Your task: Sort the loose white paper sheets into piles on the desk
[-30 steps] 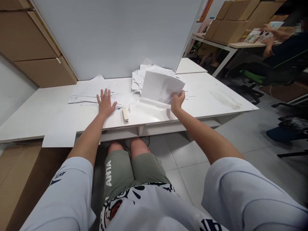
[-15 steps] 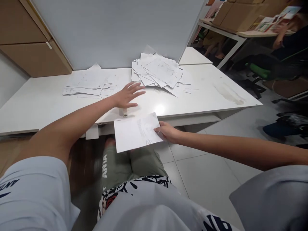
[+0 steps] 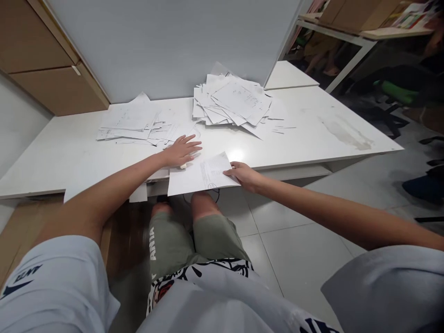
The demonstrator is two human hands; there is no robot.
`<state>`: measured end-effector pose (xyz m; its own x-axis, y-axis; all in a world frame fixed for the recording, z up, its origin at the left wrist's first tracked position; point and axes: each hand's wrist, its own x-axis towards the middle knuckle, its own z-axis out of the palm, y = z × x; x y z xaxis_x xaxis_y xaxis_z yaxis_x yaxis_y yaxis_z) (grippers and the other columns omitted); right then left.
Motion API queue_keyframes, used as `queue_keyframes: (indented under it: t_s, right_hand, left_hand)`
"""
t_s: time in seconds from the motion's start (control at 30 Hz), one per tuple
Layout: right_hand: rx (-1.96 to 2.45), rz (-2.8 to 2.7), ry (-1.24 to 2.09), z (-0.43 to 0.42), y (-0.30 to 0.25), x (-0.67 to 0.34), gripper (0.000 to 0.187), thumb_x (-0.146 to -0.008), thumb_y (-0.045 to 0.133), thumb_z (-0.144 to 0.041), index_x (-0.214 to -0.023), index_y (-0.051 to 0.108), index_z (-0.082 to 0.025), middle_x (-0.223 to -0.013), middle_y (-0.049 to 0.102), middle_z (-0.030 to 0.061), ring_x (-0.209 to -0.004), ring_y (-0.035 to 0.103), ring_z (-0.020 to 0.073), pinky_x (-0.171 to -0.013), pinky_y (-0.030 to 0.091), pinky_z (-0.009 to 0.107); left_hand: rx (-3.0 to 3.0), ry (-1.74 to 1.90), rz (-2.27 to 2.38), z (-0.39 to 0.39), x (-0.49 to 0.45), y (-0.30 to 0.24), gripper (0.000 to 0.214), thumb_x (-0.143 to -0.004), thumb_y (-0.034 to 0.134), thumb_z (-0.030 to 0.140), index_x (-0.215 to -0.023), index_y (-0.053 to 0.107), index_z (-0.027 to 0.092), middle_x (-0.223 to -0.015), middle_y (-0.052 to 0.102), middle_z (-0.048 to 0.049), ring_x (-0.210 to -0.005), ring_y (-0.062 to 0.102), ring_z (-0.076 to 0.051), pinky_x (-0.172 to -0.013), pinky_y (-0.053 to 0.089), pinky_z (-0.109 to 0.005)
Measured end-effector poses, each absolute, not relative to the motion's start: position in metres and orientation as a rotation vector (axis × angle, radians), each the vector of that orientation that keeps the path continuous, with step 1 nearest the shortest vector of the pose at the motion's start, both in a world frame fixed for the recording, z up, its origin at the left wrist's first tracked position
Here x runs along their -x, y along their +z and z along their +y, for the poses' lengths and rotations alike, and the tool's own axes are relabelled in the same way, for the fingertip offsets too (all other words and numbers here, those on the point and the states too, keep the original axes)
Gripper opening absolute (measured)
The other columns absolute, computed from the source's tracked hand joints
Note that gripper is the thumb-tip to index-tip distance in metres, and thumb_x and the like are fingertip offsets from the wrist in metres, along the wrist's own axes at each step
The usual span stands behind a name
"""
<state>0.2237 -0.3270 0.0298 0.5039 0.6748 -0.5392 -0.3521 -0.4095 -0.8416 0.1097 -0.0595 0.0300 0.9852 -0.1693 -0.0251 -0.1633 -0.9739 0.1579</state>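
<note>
My right hand (image 3: 243, 176) pinches the right edge of a white sheet of paper (image 3: 189, 179) with printed text and a round stamp. The sheet lies over the table's front edge, its near side sticking out above my knees. Just beyond its far left corner my left hand (image 3: 182, 151) is spread palm down, low over the tabletop. Partly under that palm is a small whitish block (image 3: 183, 166), too covered to name; I cannot tell whether the hand presses on it.
Ahead on the white table (image 3: 294, 138) lies a messy heap of papers (image 3: 239, 101), with a flatter pile of papers (image 3: 126, 120) to its left. A grey panel (image 3: 173, 46) rises behind them. Cardboard boxes (image 3: 45, 88) stand far left. A chair (image 3: 398, 92) is on the right.
My left hand has come down toward the tabletop, over the small block. My right hand has raised the paper's near side, moving the sheet slightly forward onto the table edge.
</note>
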Motion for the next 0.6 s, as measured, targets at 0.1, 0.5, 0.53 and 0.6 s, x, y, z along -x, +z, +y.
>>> queue_keyframes:
  t_s: [0.1, 0.5, 0.53, 0.6]
  right_hand:
    - [1.577, -0.306, 1.105, -0.314, 0.026, -0.231, 0.026, -0.073, 0.066, -0.013, -0.098, 0.058, -0.016, -0.095, 0.069, 0.0106, -0.080, 0.066, 0.0201, -0.066, 0.052, 0.030]
    - [1.760, -0.621, 0.732, -0.298, -0.025, -0.236, 0.039, -0.068, 0.057, -0.045, -0.097, 0.061, -0.019, -0.099, 0.070, 0.0087, -0.091, 0.064, 0.0264, -0.075, 0.051, 0.036]
    - [1.785, -0.637, 0.715, -0.297, -0.024, -0.234, 0.038, -0.068, 0.055, -0.046, -0.094, 0.062, -0.019, -0.096, 0.070, 0.0083, -0.090, 0.064, 0.0266, -0.074, 0.051, 0.037]
    - [1.826, -0.681, 0.741, -0.298, -0.015, -0.237, 0.037, -0.068, 0.055, -0.047, -0.091, 0.063, -0.020, -0.092, 0.071, 0.0075, -0.086, 0.065, 0.0271, -0.073, 0.051, 0.038]
  left_hand:
    - [-2.979, 0.107, -0.197, -0.062, -0.105, 0.025, 0.055, -0.098, 0.030, 0.050, -0.147, 0.041, 0.028, -0.161, 0.027, -0.0029, -0.151, 0.004, -0.030, -0.120, 0.002, -0.054]
    - [-2.886, 0.445, -0.159, -0.063, -0.092, 0.005, 0.051, -0.100, 0.024, 0.048, -0.144, 0.047, 0.032, -0.156, 0.038, -0.0030, -0.149, 0.017, -0.029, -0.118, 0.012, -0.051]
    - [-2.852, 0.482, -0.128, -0.062, -0.090, 0.006, 0.051, -0.101, 0.024, 0.047, -0.144, 0.047, 0.030, -0.153, 0.042, -0.0043, -0.148, 0.019, -0.028, -0.118, 0.015, -0.050]
    - [-2.771, 0.522, -0.110, -0.061, -0.086, 0.007, 0.050, -0.101, 0.025, 0.044, -0.141, 0.050, 0.027, -0.145, 0.052, -0.0059, -0.145, 0.028, -0.026, -0.117, 0.019, -0.048]
